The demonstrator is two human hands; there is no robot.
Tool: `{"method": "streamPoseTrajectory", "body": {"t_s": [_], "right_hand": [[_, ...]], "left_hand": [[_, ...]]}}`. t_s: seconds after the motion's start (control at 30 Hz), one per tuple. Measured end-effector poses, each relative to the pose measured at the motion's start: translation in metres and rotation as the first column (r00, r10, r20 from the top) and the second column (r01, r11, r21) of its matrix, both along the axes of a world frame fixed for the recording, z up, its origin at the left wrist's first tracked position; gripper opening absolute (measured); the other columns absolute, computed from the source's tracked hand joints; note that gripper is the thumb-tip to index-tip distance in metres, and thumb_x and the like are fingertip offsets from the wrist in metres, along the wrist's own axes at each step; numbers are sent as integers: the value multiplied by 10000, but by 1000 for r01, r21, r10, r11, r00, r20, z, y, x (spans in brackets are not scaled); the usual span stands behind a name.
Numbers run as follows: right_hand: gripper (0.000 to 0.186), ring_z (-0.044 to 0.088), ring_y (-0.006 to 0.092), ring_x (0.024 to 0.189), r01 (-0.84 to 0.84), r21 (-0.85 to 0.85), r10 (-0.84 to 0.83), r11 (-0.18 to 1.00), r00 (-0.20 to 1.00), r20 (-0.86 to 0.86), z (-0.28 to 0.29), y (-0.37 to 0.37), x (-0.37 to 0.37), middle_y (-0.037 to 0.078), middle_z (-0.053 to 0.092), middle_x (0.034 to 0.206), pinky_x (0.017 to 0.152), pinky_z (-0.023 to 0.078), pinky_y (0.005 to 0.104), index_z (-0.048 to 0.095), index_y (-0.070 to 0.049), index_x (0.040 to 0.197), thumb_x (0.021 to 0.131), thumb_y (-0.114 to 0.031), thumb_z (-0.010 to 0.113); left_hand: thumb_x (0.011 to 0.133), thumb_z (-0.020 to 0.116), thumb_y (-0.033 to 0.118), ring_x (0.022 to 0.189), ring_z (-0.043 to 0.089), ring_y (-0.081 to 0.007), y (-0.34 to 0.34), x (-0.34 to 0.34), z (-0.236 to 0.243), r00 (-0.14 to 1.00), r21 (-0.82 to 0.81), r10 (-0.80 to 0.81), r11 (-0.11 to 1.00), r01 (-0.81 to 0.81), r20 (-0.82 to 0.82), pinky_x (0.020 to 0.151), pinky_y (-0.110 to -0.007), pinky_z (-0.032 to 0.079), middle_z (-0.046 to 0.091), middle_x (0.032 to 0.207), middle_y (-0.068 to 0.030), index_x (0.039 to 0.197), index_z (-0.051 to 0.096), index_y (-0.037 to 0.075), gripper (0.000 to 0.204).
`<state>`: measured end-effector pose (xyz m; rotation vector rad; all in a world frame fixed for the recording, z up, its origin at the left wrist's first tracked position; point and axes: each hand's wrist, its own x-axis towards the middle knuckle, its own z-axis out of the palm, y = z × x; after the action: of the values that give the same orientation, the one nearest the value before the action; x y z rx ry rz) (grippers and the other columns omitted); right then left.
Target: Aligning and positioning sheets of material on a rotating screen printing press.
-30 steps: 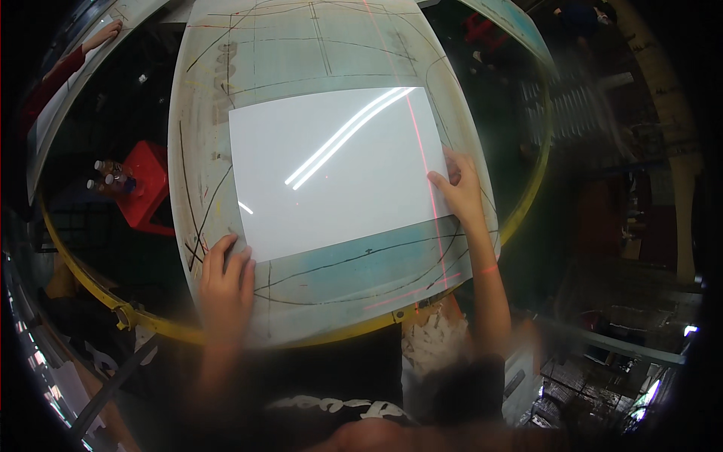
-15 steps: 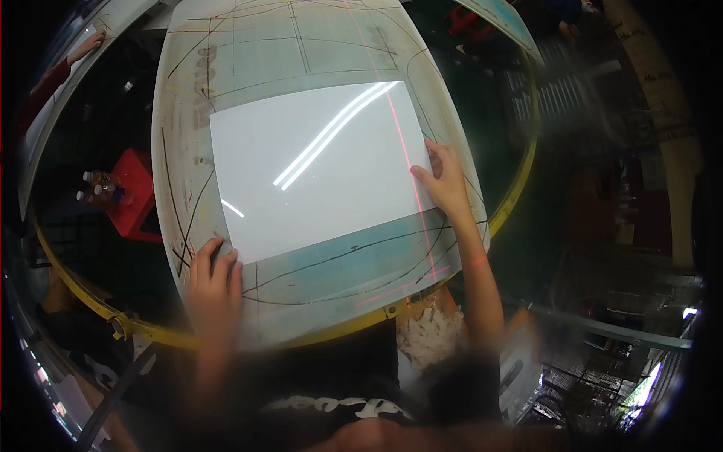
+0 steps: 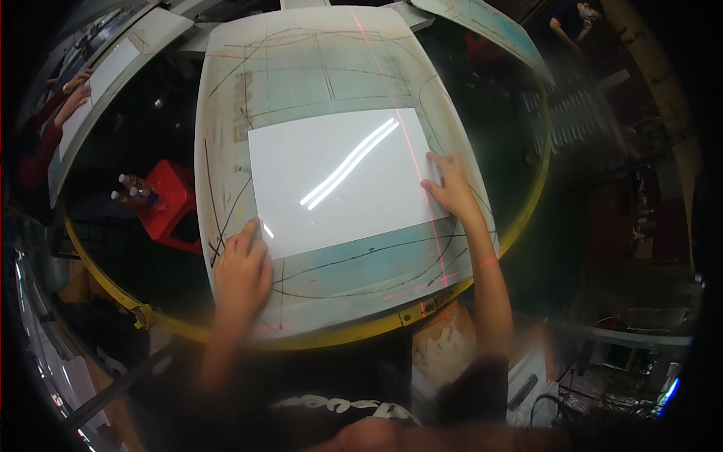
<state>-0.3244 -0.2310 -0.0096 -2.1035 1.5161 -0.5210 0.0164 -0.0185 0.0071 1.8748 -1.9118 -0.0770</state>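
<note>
I had the white sheet (image 3: pixel 355 194) between my left grip (image 3: pixel 242 273) and right grip (image 3: pixel 456 192), both unclamped, digits apart, the counter (image 3: pixel 339 264) beneath them.

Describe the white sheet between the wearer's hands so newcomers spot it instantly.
Find the pale board mid-picture, marked with dark curves. Between the left hand and right hand lies a white sheet. Two bright streaks set it apart from the co-worker's sheet.
</note>
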Motion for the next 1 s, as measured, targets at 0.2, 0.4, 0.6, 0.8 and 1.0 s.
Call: {"method": "streamPoseTrajectory", "body": {"t_s": [0.2,0.4,0.6,0.8,1.0], "right_hand": [[572,459,346,1110,11,-160,-45,987,976,-212,-6,13,15,163,465,1175,950,400,438,523,-61,1278,755,-168,728],[553,454,341,1135,-55,-463,-40,885,981,-192,13,125,-25,155,454,1272,956,364,462,492,-97,1316,809,-210,680],[523,493,317,1104,159,-217,-222,963,926,-306,44,293,-128,145,531,1179,928,380,445,507,-108,1304,835,-280,661],[497,550,346,1084,423,91,-344,901,829,-441,-19,451,-196,161,599,1138,910,433,472,569,-43,1213,849,-375,634],[391,604,339,1000,601,31,-574,798,776,-263,-21,489,-174,173,645,1058,855,475,430,625,-29,1099,855,-334,624]], "left_hand": [[764,598,63,1046,532,-322,-47,15,-20,998,-86,-61,995,59,-16,889,-419,449,552,1253,-113,909,580,31,150],[775,590,118,1105,493,-350,-83,27,-41,987,-279,-13,959,57,158,1002,-455,361,569,1183,-127,1014,597,45,250],[741,612,128,1007,519,-362,-99,34,-43,982,-321,-126,932,166,144,941,-454,372,595,1070,-156,970,610,35,247],[815,630,218,1326,295,-460,-86,4,-57,959,79,-132,990,116,250,1083,-594,215,382,1417,-215,1404,354,24,678],[812,641,193,1359,245,-469,-31,-72,-41,878,-76,-456,880,470,143,1101,-579,190,346,1441,-217,1408,346,26,686]]}}
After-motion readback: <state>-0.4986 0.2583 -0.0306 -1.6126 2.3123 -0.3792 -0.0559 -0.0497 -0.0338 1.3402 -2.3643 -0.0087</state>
